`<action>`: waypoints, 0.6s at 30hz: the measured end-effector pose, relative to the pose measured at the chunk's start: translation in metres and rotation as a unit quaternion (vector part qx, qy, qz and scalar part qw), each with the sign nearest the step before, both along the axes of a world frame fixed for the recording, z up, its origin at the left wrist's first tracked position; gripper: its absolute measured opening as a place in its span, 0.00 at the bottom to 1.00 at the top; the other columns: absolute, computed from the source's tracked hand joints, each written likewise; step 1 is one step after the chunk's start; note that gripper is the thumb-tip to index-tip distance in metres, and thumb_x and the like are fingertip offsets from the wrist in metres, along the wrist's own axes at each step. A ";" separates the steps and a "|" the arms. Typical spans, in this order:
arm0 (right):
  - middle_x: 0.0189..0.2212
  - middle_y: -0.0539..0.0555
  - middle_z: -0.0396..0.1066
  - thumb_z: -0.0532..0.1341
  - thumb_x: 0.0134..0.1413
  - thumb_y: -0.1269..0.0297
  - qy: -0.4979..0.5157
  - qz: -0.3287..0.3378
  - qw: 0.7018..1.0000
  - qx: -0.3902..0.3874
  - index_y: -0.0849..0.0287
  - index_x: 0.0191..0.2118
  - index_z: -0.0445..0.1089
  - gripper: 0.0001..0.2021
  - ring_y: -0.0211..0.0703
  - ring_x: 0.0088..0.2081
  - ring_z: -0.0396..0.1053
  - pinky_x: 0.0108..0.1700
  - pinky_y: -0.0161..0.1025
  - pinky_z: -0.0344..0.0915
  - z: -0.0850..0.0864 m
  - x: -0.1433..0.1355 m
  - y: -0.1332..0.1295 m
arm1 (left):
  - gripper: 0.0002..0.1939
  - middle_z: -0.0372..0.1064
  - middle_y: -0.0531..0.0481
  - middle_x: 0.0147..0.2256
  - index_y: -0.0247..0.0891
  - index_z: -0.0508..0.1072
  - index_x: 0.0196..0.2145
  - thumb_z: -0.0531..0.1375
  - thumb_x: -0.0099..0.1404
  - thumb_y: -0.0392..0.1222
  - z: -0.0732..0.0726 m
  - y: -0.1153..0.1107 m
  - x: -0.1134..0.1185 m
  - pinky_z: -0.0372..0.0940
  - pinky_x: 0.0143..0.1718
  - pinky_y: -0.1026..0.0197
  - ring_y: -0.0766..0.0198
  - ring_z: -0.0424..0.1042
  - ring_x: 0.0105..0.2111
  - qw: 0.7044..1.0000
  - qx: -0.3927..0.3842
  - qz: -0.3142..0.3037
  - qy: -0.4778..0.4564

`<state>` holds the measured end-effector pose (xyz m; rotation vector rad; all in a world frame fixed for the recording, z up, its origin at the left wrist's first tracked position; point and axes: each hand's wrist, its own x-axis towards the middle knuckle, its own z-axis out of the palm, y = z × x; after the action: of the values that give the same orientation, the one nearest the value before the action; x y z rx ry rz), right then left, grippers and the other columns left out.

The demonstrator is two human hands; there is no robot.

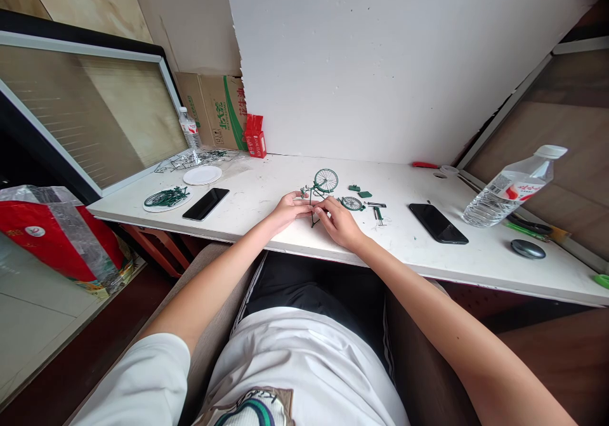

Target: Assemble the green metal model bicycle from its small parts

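Note:
Near the middle of the table's front, my left hand (288, 210) and my right hand (339, 221) meet around a small green model bicycle frame (313, 196). Fingers of both hands are closed on its thin bars. One spoked wheel (326, 180) is attached to it and rises beyond the fingertips. A second spoked wheel (352, 204) lies flat just right of my right hand. Small green blocks (365, 194) and thin green parts (378, 213) rest farther right. The bars between my fingers are partly hidden.
A black phone (206, 204), a plate of green parts (166, 199) and an empty white plate (202, 175) are at the left. Another phone (438, 223), a tilted water bottle (514, 188) and a dark mouse-like object (528, 249) are at the right. A white board (380, 77) stands behind.

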<state>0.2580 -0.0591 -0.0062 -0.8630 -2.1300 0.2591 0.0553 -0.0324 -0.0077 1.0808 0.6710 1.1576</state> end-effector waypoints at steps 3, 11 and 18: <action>0.40 0.57 0.71 0.49 0.77 0.51 -0.002 -0.002 1.000 0.000 0.53 0.46 0.72 0.18 0.50 0.41 0.69 0.45 0.48 0.67 0.001 0.000 -0.001 | 0.28 0.79 0.41 0.44 0.36 0.67 0.44 0.77 0.52 0.33 0.001 -0.001 0.000 0.67 0.60 0.44 0.57 0.81 0.44 1.000 0.004 0.002 0.003; 0.40 0.58 0.71 0.50 0.77 0.50 0.001 0.000 1.000 -0.004 0.53 0.46 0.73 0.18 0.51 0.41 0.69 0.44 0.47 0.68 0.001 0.000 -0.001 | 0.28 0.79 0.41 0.44 0.36 0.67 0.44 0.77 0.52 0.32 0.001 0.000 0.000 0.66 0.62 0.43 0.56 0.81 0.44 1.000 -0.005 0.007 0.005; 0.40 0.57 0.71 0.50 0.77 0.50 0.007 -0.003 1.000 -0.004 0.53 0.45 0.72 0.17 0.50 0.40 0.70 0.43 0.47 0.68 0.000 0.000 -0.001 | 0.28 0.80 0.41 0.43 0.36 0.67 0.45 0.77 0.53 0.33 0.001 -0.001 0.000 0.66 0.62 0.43 0.56 0.81 0.44 1.000 -0.001 0.002 0.014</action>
<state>0.2577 -0.0601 -0.0059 -0.8694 -2.1139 0.2689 0.0553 -0.0332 -0.0064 1.0948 0.6966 1.1472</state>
